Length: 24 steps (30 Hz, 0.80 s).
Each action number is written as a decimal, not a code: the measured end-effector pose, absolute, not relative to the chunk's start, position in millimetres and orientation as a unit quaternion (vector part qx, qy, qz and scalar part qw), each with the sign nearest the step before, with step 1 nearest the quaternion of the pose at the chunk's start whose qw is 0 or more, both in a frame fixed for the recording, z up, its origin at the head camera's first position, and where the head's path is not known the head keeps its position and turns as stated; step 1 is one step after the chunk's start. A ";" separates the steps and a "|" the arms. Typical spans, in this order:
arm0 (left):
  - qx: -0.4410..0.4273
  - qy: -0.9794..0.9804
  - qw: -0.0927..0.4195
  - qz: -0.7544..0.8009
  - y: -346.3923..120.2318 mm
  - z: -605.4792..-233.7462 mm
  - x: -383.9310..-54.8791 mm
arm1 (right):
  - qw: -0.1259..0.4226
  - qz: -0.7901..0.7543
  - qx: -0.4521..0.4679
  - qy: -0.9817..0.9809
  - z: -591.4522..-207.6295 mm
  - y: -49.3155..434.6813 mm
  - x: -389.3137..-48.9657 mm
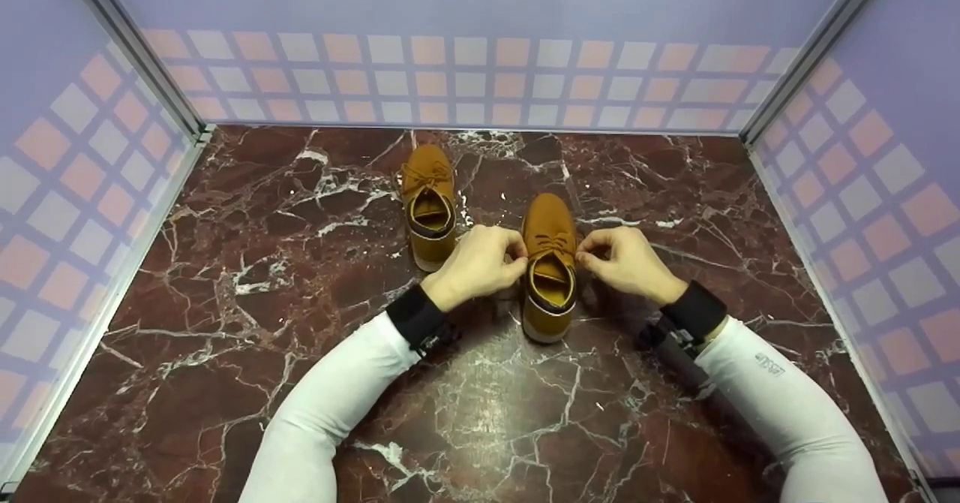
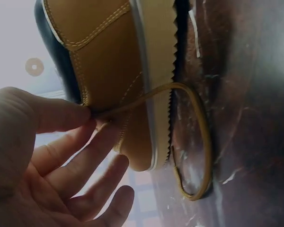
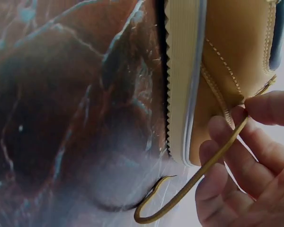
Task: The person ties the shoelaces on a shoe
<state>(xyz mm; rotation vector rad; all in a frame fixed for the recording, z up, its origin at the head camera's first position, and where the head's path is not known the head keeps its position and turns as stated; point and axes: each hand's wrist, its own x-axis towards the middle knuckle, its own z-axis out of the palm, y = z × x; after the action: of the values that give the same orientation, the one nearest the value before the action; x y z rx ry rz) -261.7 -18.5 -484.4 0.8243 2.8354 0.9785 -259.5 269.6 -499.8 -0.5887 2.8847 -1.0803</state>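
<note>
A tan lace-up shoe (image 1: 548,221) stands between my two hands, its toe pointing away from me. On its left side my left hand (image 1: 484,263) pinches a brown shoelace (image 2: 204,137) between thumb and index finger; the lace loops down to the floor in the left wrist view. Across from it, my right hand (image 1: 626,263) pinches the lace's other end (image 3: 194,182) by thumb and fingertips, and its tail hangs toward the floor. The lacing over the tongue looks crossed, but whether it is knotted I cannot tell.
The matching tan shoe (image 1: 429,164) stands farther forward to the left, its lace tied in a bow. Dark red marbled floor (image 1: 300,263) lies beneath both shoes. Pale panels with pink and white squares (image 1: 465,82) enclose the back and both sides.
</note>
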 end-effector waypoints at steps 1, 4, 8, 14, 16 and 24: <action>0.262 0.911 0.015 0.319 -17.6 -485.3 -262.4 | 0.008 -0.346 -0.186 0.920 -500.0 269.9 -259.5; 0.253 0.908 0.016 0.334 -16.8 -487.4 -265.4 | 0.018 -0.343 -0.185 0.921 -500.2 271.7 -259.4; 0.256 0.902 0.031 0.347 -19.1 -486.5 -268.9 | 0.029 -0.335 -0.191 0.922 -498.7 273.5 -259.5; 0.289 0.893 0.050 0.342 -30.5 -482.9 -273.6 | 0.035 -0.326 -0.193 0.925 -498.3 275.4 -258.4; 0.300 0.886 0.066 0.348 -35.2 -482.8 -275.8 | 0.035 -0.325 -0.192 0.925 -498.0 276.0 -257.7; 0.303 0.841 0.167 0.416 -49.5 -480.4 -279.1 | 0.032 -0.321 -0.200 0.925 -498.1 276.4 -257.4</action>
<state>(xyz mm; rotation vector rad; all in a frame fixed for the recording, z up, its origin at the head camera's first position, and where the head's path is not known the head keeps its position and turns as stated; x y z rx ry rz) -279.1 -49.5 -480.4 0.8625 2.3930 1.1847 -257.4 276.4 -498.1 -0.6171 2.8491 -0.9874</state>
